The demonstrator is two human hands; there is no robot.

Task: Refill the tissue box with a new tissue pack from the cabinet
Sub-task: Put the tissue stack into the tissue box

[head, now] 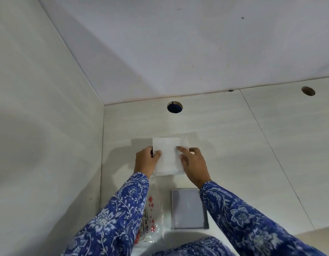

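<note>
A: Where is the stack sitting for you?

B: The white rectangular stack of soft paper tissues [169, 156] is lying between your two hands, out ahead of you on the pale table [233, 145], near the back corner where the two light walls are meeting.

A: And how are your hands doing?

B: Your left hand [146, 160] is gripping the stack's left edge, thumb lying on top and fingers curling round the side. Your right hand [194, 164] is not closing on anything; it is resting mostly open on the stack's right side, forefinger stretching flat across the top sheet. Both blue floral sleeves [243, 215] are reaching in from the bottom.

A: What is lying nearer to you?

B: A crumpled clear plastic wrapper with red printing [152, 215] is lying just under your left forearm, and its upper end is reaching up to the near edge of the stack. Just beside it on the right, a grey square flat lid-like piece [188, 208] is lying flat, its right edge slipping under your right sleeve. Whether that grey piece is the tissue box itself, you cannot tell from here

A: Anything on the wall?

B: A dark round hole [175, 107] is showing above the stack, and a second round hole [308, 91] is sitting far to the right
</note>
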